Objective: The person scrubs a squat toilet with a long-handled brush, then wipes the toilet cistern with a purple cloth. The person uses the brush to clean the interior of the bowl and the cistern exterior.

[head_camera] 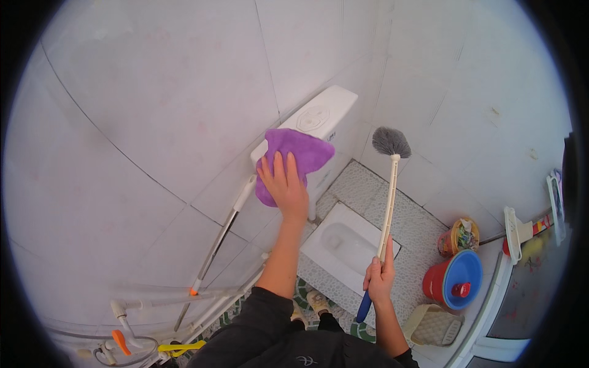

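My left hand (284, 188) presses flat on a purple cloth (299, 147), its fingers spread over the fabric. The cloth drapes over the near end of a white toilet cistern (338, 99) mounted on the tiled wall, and it hides that part of the lid. A round push button (314, 118) shows on the bare part of the lid. In my right hand (381, 278) is a long-handled brush (390, 198), gripped low on its cream and blue handle. Its round grey bristle head (391, 141) points up, apart from the wall.
A squat toilet (343, 234) is set in the raised pebble-patterned floor. At right stand a waste bin (464, 234), a blue basin (462, 269) on a red bucket (432, 281), and a beige basket (432, 324). A pole (225, 230) leans on the left wall above water pipes (126, 306).
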### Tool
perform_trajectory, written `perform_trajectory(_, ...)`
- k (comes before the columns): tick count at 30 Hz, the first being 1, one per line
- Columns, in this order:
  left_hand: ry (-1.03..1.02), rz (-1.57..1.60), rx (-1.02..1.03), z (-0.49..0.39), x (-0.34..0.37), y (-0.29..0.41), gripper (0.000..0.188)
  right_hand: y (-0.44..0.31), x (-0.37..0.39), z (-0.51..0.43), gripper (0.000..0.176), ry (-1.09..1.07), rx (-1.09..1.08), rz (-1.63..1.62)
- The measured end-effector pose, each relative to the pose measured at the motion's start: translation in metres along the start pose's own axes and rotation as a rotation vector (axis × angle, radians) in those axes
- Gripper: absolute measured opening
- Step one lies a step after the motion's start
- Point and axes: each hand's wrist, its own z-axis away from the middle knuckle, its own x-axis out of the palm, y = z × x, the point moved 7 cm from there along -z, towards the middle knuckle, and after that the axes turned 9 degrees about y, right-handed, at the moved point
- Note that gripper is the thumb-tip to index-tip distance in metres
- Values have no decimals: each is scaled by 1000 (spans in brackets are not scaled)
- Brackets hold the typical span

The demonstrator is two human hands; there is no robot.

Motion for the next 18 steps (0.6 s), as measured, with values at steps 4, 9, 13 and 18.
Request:
perform_trajectory(4,16,132,-120,35,-10,-9,55,4,-1,-5,59,-26,5,3)
perform_trajectory(9,22,315,-300,28,-23,-10,56,1,-5,-8,59,-60,-26,5)
perform_trajectory(13,-3,336,-345,34,-19,-13,59,-3,-8,-10,59,-72,-48,19)
perform_trajectory(18,10,225,-580,146,3,-48,60,5,-9,-10,60,-69,-31,42)
